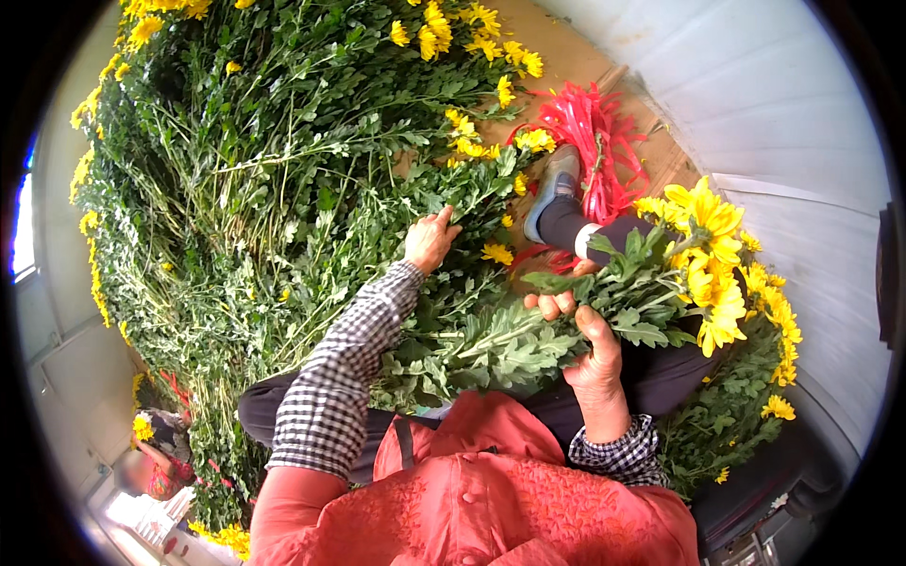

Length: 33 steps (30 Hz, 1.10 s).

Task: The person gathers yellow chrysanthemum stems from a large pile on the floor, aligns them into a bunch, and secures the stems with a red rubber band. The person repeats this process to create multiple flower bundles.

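While a great heap of cut chrysanthemum stems [255, 189] lies spread across the floor, a seated person in a red vest and black-and-white checked sleeves works among the flowers, seen from the head camera looking down. The person's right hand [590, 344] is wrapped around the leafy stalks of a bunch of yellow chrysanthemums [703, 269], fingers curled over the top of the stems and thumb running along their near side; the bunch lies across the lap, its blooms pointing to the person's right, toward a pale corrugated wall [755, 104]. The left hand [429, 241] reaches forward into the heap, fingers held together and pressed down among the green leaves; whether it has closed on any single stem cannot be told. Just beyond the bunch, a foot in a grey shoe [554, 189] rests on the floor beside a tangle of red plastic ties [595, 141]. More yellow blooms [774, 358] are piled at the person's right side against the wall. At the lower left edge, another person [160, 453] shows, small and blurred.
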Available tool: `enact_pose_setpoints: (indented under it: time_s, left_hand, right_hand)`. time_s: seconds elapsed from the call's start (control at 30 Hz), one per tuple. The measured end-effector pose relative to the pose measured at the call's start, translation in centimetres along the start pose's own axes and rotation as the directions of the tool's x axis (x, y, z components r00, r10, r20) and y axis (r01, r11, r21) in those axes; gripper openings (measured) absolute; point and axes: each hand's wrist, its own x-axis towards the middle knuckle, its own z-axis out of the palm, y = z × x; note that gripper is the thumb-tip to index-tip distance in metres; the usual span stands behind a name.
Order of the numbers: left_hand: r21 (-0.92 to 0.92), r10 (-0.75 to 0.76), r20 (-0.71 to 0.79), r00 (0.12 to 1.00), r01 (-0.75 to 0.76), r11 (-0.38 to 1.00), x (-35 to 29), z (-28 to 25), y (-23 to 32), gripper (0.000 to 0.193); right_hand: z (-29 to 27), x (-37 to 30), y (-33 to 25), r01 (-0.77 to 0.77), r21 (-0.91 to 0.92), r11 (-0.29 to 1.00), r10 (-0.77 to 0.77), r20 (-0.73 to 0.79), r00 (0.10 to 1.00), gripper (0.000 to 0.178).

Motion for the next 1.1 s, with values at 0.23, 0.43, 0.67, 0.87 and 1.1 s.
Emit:
enact_pose_setpoints:
  time_s: [0.23, 0.43, 0.67, 0.87, 1.1]
  left_hand:
    - [-0.299, 0.028, -0.337, 0.941, -0.135, 0.945, 0.1, -4.1, 1.7, 0.025]
    - [-0.628, 0.071, -0.335, 0.94, -0.279, 0.727, -8.5, -17.3, 7.7, 0.028]
    - [-0.304, 0.533, -0.248, 0.809, -0.588, 0.75, -14.5, -18.3, 12.6, 0.041]
    - [-0.464, 0.295, -0.246, 0.923, -0.379, 0.801, -15.3, -16.1, 12.8, 0.028]
    - [-0.46, 0.23, -0.313, 0.922, -0.359, 0.812, -15.4, -15.4, 13.4, 0.026]
  right_hand:
    - [-1.7, 1.0, 0.2, -0.055, 0.094, 0.994, 0.075, -0.23, 0.97, 0.041]
    - [-0.7, 0.9, -0.5, -0.011, 0.068, 0.998, 0.021, -0.145, 0.989, 0.039]
    - [-1.8, 0.4, 1.4, 0.065, 0.104, 0.992, -0.07, 0.045, 0.997, 0.054]
    - [-4.7, -0.5, 3.2, 0.094, -0.097, 0.991, -0.098, -0.03, 0.995, 0.037]
    - [-7.1, -1.1, 3.3, 0.209, -0.571, 0.794, -0.17, 0.121, 0.978, 0.05]
